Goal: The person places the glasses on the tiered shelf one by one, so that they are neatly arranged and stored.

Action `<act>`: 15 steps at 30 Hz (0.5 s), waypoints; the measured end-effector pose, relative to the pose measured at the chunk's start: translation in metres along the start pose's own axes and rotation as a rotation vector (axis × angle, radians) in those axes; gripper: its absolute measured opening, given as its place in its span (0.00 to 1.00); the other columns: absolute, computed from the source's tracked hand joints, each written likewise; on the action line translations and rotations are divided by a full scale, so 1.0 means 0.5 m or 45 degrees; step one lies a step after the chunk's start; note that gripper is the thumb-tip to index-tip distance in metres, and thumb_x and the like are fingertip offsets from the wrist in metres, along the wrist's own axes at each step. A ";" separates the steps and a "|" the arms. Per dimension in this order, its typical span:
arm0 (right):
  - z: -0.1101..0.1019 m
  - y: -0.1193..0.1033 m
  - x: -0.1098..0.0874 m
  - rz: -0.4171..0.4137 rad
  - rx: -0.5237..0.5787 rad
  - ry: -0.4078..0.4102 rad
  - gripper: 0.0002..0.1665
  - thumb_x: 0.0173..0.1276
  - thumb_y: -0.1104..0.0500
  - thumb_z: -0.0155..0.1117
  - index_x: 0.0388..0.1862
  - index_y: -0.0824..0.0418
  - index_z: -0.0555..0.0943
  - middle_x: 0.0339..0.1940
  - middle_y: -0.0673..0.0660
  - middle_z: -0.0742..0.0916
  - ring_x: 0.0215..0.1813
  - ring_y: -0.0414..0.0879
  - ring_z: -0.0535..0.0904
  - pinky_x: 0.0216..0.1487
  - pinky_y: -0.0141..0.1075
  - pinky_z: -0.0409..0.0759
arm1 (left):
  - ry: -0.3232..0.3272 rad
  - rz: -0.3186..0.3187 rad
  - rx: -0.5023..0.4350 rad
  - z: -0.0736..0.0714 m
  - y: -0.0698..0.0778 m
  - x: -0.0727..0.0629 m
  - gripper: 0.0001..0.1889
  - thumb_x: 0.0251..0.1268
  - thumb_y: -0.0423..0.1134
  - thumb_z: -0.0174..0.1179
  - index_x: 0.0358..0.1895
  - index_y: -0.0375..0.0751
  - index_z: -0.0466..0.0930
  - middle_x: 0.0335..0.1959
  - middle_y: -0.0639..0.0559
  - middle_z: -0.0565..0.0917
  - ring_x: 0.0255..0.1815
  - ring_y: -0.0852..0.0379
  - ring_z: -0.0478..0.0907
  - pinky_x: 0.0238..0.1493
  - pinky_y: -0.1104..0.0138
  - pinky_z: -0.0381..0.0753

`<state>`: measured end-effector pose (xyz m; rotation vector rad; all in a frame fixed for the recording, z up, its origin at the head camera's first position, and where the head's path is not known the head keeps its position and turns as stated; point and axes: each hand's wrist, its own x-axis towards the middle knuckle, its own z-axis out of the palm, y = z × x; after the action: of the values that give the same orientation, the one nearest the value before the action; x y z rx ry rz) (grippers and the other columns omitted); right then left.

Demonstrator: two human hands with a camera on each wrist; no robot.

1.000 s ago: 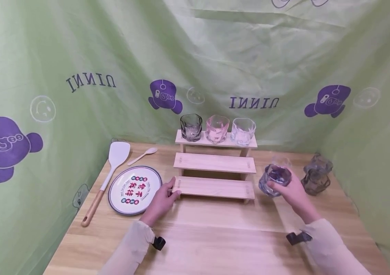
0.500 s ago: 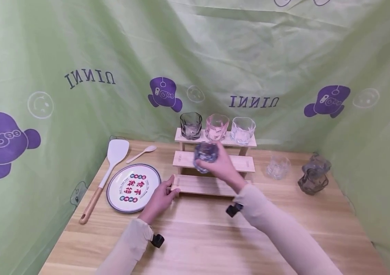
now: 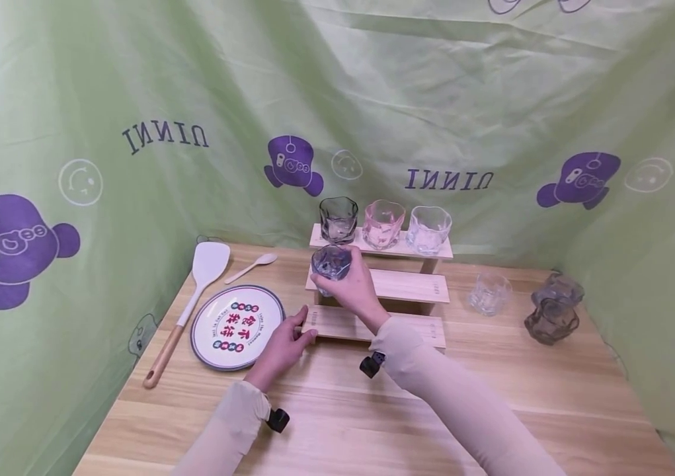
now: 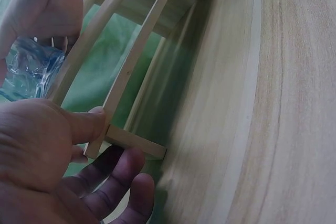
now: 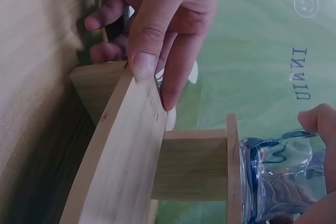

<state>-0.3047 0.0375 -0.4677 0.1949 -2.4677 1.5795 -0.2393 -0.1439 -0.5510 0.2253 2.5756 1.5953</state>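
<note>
Pinching a blue-tinted, wavy-sided glass tumbler (image 3: pixel 330 262), the right hand's (image 3: pixel 356 287) grip holds it roughly upright at the left end of a pale wooden three-tier rack's (image 3: pixel 411 285) middle tier — contact unclear — while the left hand (image 3: pixel 280 347) pinches the near tier's (image 3: pixel 337 322) left end.

Blue glass (image 3: pixel 330 262) in right grip (image 3: pixel 356 289), tiered wooden rack (image 3: pixel 411 285)

PLACE: curtained booth (image 3: pixel 22 99) | green printed cloth walls (image 3: pixel 408 99) | wooden table (image 3: pixel 337 423)
</note>
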 end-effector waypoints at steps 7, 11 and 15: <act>-0.026 0.003 -0.003 0.022 -0.012 -0.014 0.51 0.50 0.44 0.84 0.67 0.54 0.66 0.57 0.56 0.80 0.58 0.50 0.77 0.64 0.45 0.73 | -0.020 -0.005 -0.012 0.006 0.003 0.002 0.37 0.72 0.42 0.64 0.78 0.35 0.57 0.52 0.41 0.80 0.33 0.56 0.80 0.33 0.63 0.81; -0.047 0.011 -0.006 -0.020 -0.059 -0.079 0.62 0.45 0.41 0.87 0.73 0.53 0.61 0.60 0.59 0.79 0.60 0.53 0.76 0.65 0.48 0.73 | -0.011 -0.017 0.019 0.004 0.002 0.002 0.38 0.72 0.43 0.64 0.79 0.37 0.58 0.46 0.45 0.81 0.32 0.56 0.78 0.34 0.63 0.80; -0.081 0.024 -0.020 -0.065 -0.012 -0.164 0.70 0.41 0.41 0.89 0.77 0.52 0.56 0.64 0.61 0.77 0.62 0.56 0.76 0.64 0.51 0.74 | 0.005 -0.025 0.024 0.000 0.001 0.002 0.37 0.72 0.41 0.64 0.79 0.36 0.57 0.53 0.41 0.80 0.33 0.56 0.78 0.34 0.64 0.81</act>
<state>-0.2935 0.0792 -0.4643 0.3663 -2.5433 1.5808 -0.2403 -0.1433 -0.5506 0.1982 2.5888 1.5671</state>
